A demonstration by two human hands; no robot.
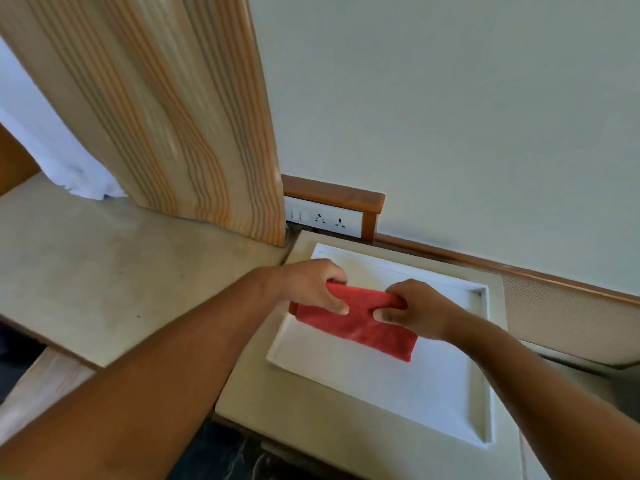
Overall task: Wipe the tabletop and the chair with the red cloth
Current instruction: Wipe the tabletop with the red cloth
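Both hands were on the red cloth (360, 322), pinching its top folded edge. Left hand (310, 284) had fingers curled over the far side with the thumb pressed on the near face; right hand (414, 311) did the same at the other end, thumb and fingertips closed on the fabric. Neither hand was loose.

Cloth looked folded into a rectangle and hung or lay over the recessed white panel (398, 386) of the small table (311, 424), toward its far left corner. Lower edge of the cloth seemed to touch the white surface; couldn't tell if the top edge was lifted clear.

Around it: beige rim of the table, a wider ledge (104, 271) just beside it on the left, striped curtain (194, 133) hanging down to that ledge, socket strip (323, 220) in a wooden frame on the wall (450, 116) behind. No chair was visible.

My read: early stage, cloth was being squared up before wiping. To do it well: keep the fold flat so a broad pad meets the surface, press evenly, work from the far corner toward the near edge in overlapping passes, and run a fingertip-backed edge along the inner step of the recess where dust would collect. Stay off the sockets.
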